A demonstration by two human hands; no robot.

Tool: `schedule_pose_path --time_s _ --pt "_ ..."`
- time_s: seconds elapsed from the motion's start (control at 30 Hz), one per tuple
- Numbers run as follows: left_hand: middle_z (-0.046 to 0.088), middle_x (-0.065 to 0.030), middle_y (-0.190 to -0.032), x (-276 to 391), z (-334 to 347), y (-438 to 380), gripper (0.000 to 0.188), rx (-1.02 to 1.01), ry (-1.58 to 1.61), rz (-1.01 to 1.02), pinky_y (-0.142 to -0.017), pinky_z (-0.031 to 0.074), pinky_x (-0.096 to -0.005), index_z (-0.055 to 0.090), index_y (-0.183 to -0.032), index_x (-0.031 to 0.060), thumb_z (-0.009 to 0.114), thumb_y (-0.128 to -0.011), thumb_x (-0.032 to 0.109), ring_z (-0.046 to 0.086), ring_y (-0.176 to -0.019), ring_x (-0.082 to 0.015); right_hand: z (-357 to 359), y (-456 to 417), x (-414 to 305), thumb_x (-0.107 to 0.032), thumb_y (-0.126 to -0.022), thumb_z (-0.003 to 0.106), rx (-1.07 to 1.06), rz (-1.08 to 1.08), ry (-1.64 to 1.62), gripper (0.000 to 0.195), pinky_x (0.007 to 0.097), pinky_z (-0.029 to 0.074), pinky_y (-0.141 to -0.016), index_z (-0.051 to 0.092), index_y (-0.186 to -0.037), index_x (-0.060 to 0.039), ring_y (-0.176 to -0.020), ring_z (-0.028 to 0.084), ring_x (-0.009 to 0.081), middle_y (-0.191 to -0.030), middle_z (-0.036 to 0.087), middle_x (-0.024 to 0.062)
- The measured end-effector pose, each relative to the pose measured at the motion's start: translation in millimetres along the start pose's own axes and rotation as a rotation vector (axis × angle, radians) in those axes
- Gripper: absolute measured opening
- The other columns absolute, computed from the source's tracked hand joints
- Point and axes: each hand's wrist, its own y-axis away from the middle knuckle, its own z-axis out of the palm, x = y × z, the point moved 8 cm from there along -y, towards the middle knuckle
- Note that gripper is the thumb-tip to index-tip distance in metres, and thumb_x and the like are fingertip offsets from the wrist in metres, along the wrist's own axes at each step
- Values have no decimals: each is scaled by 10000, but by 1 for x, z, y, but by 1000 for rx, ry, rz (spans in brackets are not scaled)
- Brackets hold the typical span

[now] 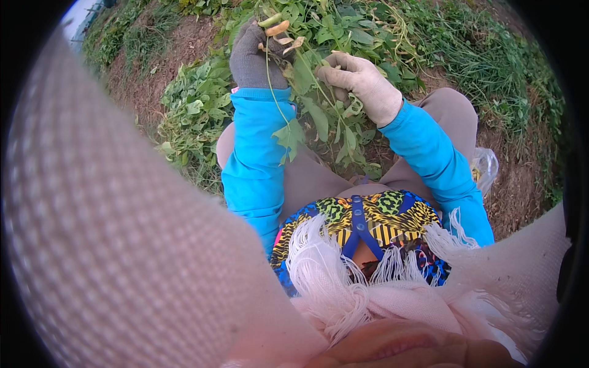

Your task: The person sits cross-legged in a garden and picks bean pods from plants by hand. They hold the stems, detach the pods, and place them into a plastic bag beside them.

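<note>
My left hand (258, 57), in a grey knit glove, is closed around bean vine stems (281, 60). A green pod (270, 20) and a tan pod (277, 28) stick out beside its fingers, with dry, opened husks (294, 45) just below. Leafy green shoots (317, 115) hang from the vine between my forearms. My right hand (361, 85), in a cream glove, has its fingers curled on the vine to the right; what lies between the fingertips is mostly hidden.
Low bean foliage (195, 110) spreads left of my knees, and more leafy plants (349, 27) lie ahead. Grass (478, 60) grows at the right. A clear plastic bag (485, 170) with yellowish contents sits beside my right knee. Loose pale scarf cloth (138, 221) blocks the lower left.
</note>
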Motion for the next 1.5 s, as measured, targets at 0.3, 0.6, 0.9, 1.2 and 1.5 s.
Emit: schedule_pose_path --time_s 0.3,0.6,0.9,1.2,1.5 --pt "653 -187 -1066 14 -38 -14 404 33 76 20 -761 626 -428 601 -1188 -95 514 -991 247 665 -842 -282 -10 -2 22 -176 -909 636 41 110 -479 187 247 420 -614 623 -995 -11 -699 558 87 -854 606 21" --pt "664 -159 -1013 25 -55 -17 403 83 10 118 -669 632 -415 597 -1177 -104 538 -983 244 662 -787 -259 -9 -6 31 -188 -904 660 -78 156 -365 225 245 423 -591 609 -1020 -3 -701 548 110 -889 608 37" --pt "673 -166 -970 28 -43 -12 384 81 101 109 -629 626 -395 621 -1130 -111 532 -982 232 671 -754 -263 -1 -2 23 -253 -945 610 -139 153 -365 296 296 460 -642 627 -1076 13 -752 570 142 -915 633 76" --pt "675 -145 -982 37 -35 -6 281 54 -285 240 -660 622 -353 675 -1092 -45 509 -964 142 673 -775 -247 -3 -6 33 -286 -969 550 -202 103 -289 322 292 473 -680 647 -1119 -18 -835 570 135 -936 658 54" --pt "664 -139 -967 22 -40 -13 329 26 -69 104 -636 615 -370 663 -1096 -56 510 -978 210 652 -749 -258 -1 -6 18 -256 -888 651 -75 50 -2 339 280 472 -723 645 -1073 28 -822 569 132 -871 633 47"
